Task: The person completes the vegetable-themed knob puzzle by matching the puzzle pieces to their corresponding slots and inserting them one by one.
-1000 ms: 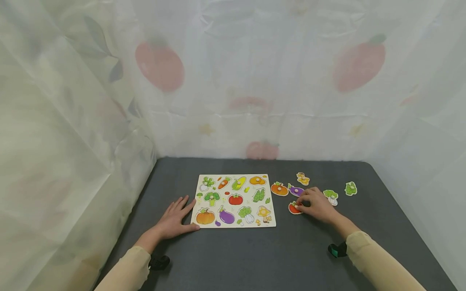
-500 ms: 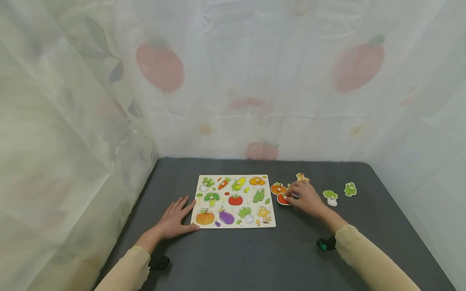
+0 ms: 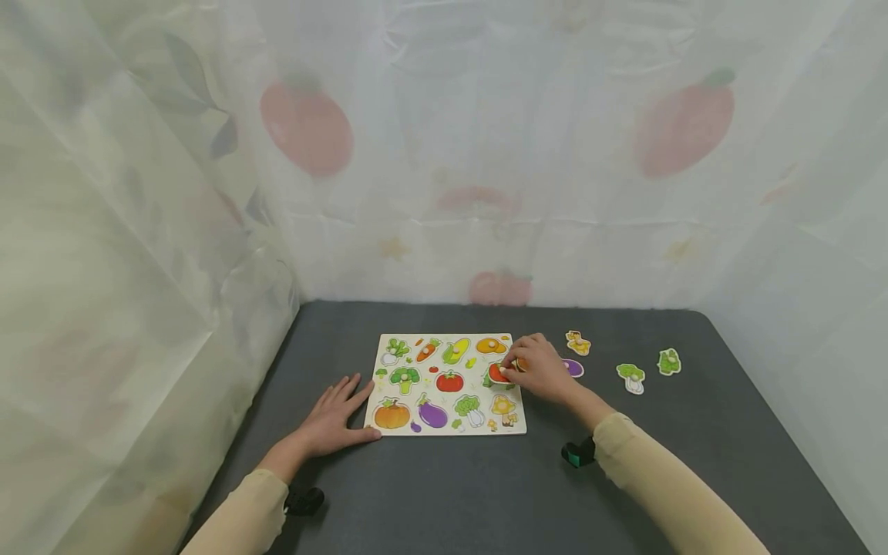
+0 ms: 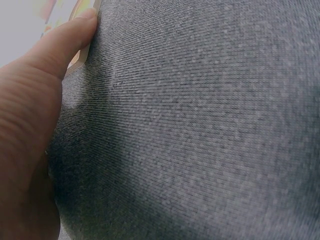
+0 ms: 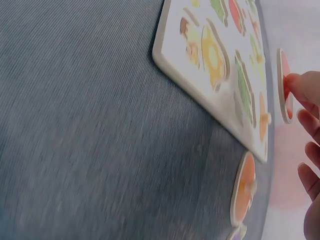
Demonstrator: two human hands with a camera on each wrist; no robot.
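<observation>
A white vegetable puzzle board [image 3: 435, 428] lies flat on the dark table. My left hand [image 3: 331, 420] rests at its left edge with fingers spread; in the left wrist view the thumb [image 4: 75, 32] touches the board's edge. My right hand [image 3: 544, 371] pinches a tomato puzzle piece [image 3: 496, 375] by its knob, above the right side of the board. In the right wrist view the tomato piece [image 5: 284, 86] is raised clear of the board. Beside the board, the pumpkin piece [image 5: 244, 187] lies on the table, mostly hidden by my right hand in the head view.
An eggplant piece [image 3: 573, 368], a mushroom piece [image 3: 577, 343], a bok choy piece [image 3: 631, 378] and a green piece [image 3: 669, 361] lie on the table at the right. Radish, carrot, corn and broccoli pieces [image 3: 404, 378] sit in the board. Pale curtains [image 3: 444, 154] surround the table.
My right hand has carried the tomato piece up off the table and leftward, past the pumpkin piece, to over the board's right side. The left hand has stayed put.
</observation>
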